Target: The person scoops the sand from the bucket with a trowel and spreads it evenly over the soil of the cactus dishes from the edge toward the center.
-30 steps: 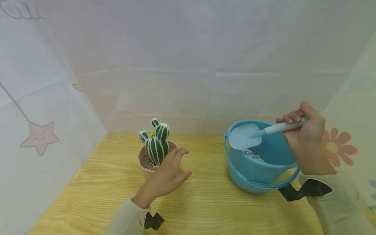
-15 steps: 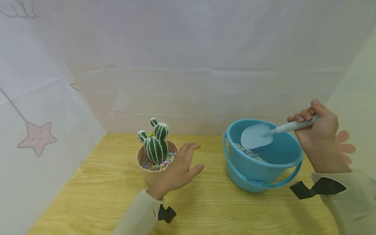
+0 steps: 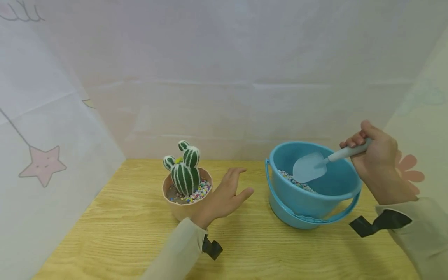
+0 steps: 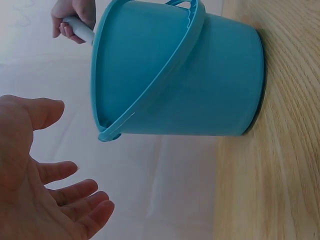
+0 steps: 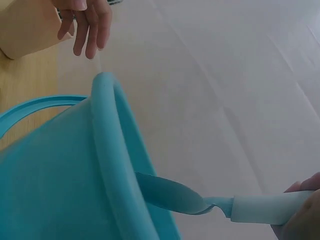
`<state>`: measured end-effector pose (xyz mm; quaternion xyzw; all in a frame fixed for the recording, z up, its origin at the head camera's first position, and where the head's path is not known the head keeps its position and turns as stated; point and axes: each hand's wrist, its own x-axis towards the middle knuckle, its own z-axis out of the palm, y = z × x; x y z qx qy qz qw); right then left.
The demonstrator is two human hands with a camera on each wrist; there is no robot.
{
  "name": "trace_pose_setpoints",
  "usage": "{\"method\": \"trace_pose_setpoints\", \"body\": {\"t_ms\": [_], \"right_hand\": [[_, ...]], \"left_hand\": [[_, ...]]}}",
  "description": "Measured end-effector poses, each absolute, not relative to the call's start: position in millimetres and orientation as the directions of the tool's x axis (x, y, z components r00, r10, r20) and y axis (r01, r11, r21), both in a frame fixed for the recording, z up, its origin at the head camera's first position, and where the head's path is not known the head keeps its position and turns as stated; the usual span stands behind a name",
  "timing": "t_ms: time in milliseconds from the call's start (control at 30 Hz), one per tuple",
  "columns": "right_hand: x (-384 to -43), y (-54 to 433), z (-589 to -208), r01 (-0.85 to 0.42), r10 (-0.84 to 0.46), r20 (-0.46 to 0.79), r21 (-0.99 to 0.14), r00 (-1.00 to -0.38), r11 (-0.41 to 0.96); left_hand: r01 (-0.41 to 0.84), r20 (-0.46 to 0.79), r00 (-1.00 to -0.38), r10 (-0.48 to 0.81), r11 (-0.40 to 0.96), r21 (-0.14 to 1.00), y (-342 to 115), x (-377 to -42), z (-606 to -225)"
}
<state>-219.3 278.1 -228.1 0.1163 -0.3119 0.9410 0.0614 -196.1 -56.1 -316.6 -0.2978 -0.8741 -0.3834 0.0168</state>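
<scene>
My right hand [image 3: 376, 155] grips the white handle of a light blue toy shovel [image 3: 309, 167]. The shovel's blade dips inside the rim of a blue bucket [image 3: 301, 208], over small multicoloured pebbles [image 3: 297, 182] at the bottom. In the right wrist view the blade [image 5: 172, 195] is partly behind the bucket's rim. My left hand [image 3: 224, 198] hovers with relaxed, spread fingers between the bucket and a peach flowerpot [image 3: 183, 212], holding nothing. A green-and-white striped cactus [image 3: 185, 177] stands in the pot, with colourful pebbles [image 3: 201, 190] on the right side of its brown soil.
The bucket's handle [image 3: 315, 221] hangs down across its front. Everything stands on a yellow wood-grain table [image 3: 252, 249]. A pale sheet [image 3: 210, 97] rises behind, and side sheets carry a pink star [image 3: 43, 165] and an orange flower [image 3: 411, 171].
My left hand has moved right, away from the pot, uncovering the pebbles there. My right hand has moved the shovel rightward and lower into the bucket.
</scene>
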Motion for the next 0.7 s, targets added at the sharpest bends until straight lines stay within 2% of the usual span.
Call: {"method": "trace_pose_setpoints", "body": {"t_ms": [233, 467, 700], "right_hand": [[-223, 280, -234, -0.226, 0.036, 0.271, -0.715, -0.962, -0.661], [-228, 278, -242, -0.221, 0.019, 0.254, -0.8, -0.967, -0.558], [-233, 271, -243, -0.22, 0.063, 0.214, -0.877, -0.975, -0.428]], "left_hand": [[0.525, 0.258, -0.821, 0.51, 0.495, 0.692, -47, -206, -322], [0.494, 0.244, -0.837, 0.49, 0.483, 0.723, -38, -214, -326], [0.483, 0.247, -0.835, 0.492, 0.438, 0.758, -28, -223, -330]]}}
